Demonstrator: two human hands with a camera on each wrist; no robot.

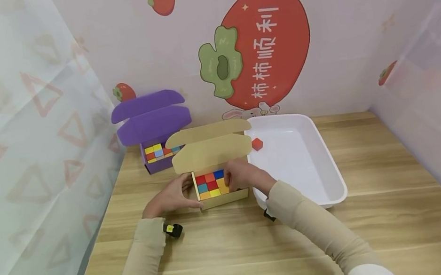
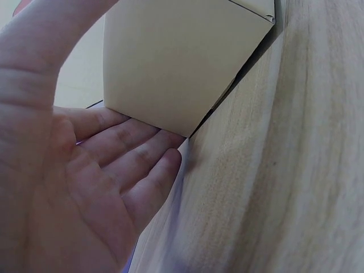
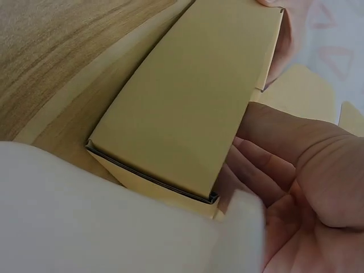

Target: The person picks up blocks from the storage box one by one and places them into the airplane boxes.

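Observation:
A tan cardboard box (image 1: 224,199) stands with its lid raised, holding several rows of coloured blocks (image 1: 212,185) in red, orange, blue, teal and yellow. My left hand (image 1: 172,196) grips its left end, thumb at the front corner and fingers behind; the left wrist view shows these fingers against the edge of the box's side wall (image 2: 170,62). My right hand (image 1: 243,174) reaches down into the right end of the box with bent fingers. In the right wrist view its thumb (image 3: 278,133) passes behind the box's front wall (image 3: 176,102), so its fingertips and anything between them are hidden.
A white tray (image 1: 328,159) stands right beside the tan box, with one red block (image 1: 257,144) in its left back part. Behind to the left is an open purple box (image 1: 159,165) containing coloured blocks. Patterned cloth walls (image 1: 342,67) border the wooden table (image 1: 229,255).

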